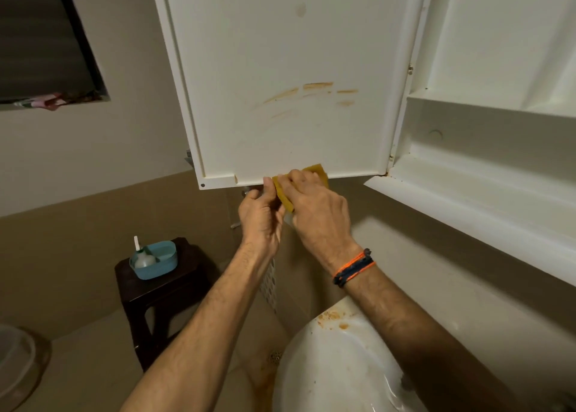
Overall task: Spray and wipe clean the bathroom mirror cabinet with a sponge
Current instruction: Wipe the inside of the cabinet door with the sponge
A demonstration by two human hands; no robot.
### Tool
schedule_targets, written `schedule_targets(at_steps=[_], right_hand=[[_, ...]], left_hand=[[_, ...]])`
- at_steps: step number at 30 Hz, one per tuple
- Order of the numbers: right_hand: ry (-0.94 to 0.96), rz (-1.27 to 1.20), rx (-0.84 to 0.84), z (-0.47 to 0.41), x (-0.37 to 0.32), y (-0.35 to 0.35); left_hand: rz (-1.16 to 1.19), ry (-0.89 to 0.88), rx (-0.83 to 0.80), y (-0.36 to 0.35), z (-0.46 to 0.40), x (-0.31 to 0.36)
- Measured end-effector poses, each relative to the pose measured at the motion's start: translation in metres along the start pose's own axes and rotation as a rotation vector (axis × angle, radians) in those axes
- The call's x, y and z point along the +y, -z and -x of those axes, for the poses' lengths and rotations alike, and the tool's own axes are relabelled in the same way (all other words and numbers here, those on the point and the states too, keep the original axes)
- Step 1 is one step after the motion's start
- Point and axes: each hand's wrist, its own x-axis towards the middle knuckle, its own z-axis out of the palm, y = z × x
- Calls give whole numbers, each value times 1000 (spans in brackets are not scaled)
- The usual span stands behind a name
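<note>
The white cabinet door (280, 53) hangs open, its inner face toward me, with orange-brown smears (311, 93) across the middle. A yellow sponge (316, 174) sits against the door's bottom edge. My right hand (318, 215) presses on the sponge from above. My left hand (261, 218) is just left of it, thumb and fingers gripping the door's lower edge beside the sponge's end. The open cabinet body (486, 137) with white shelves is on the right.
A white sink (336, 365) with orange stains lies below my arms. At the left a dark wooden stool (162, 290) carries a blue caddy (156, 262) holding a bottle. A dark window (40, 43) is at the upper left. A bin lid (15, 358) shows at the lower left.
</note>
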Motion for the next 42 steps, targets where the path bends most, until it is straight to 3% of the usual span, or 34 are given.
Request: schedule_targets(at_steps=[9, 19, 27, 33, 38, 42], right_hand=[[-245, -9, -43, 13, 84, 17], [-142, -28, -34, 10, 50, 11], [-322, 12, -13, 13, 84, 16], [-231, -80, 43, 14, 67, 8], [-306, -103, 128, 19, 83, 12], [-298, -91, 82, 15, 72, 8]], left_hand=[[24, -4, 27, 0, -2, -5], [-82, 18, 24, -37, -1, -40], [-63, 0, 69, -39, -1, -40], [-61, 5, 45, -37, -3, -41], [-62, 10, 34, -33, -5, -39], [-67, 4, 50, -35, -4, -40]])
